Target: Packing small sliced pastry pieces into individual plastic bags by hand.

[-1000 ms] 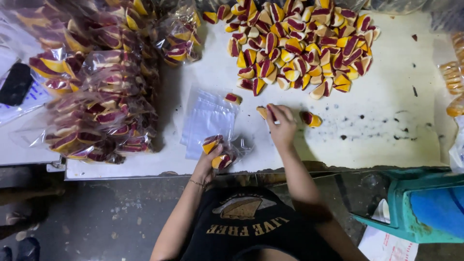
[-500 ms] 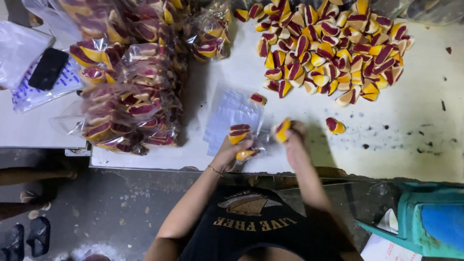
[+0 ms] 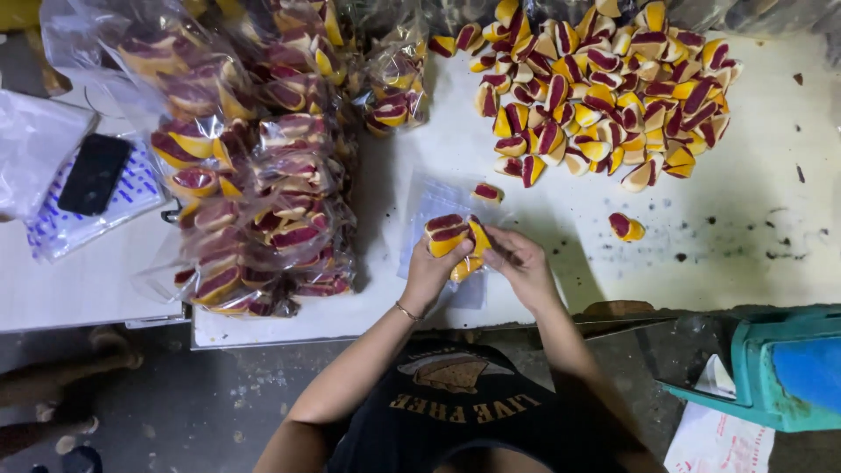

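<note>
While my left hand (image 3: 429,267) cups a cluster of yellow-and-maroon wedge pieces (image 3: 451,236) over the stack of clear bags (image 3: 429,206), my right hand (image 3: 523,263) pinches one against them. I judge this the gathering step; bagging needs a steady, closed grip.

The right hand (image 3: 523,263) no longer rests flat on the table by the lone wedge (image 3: 625,227); it now meets the left hand (image 3: 435,267), whose handful of sweets (image 3: 455,236) is bigger than before.
</note>
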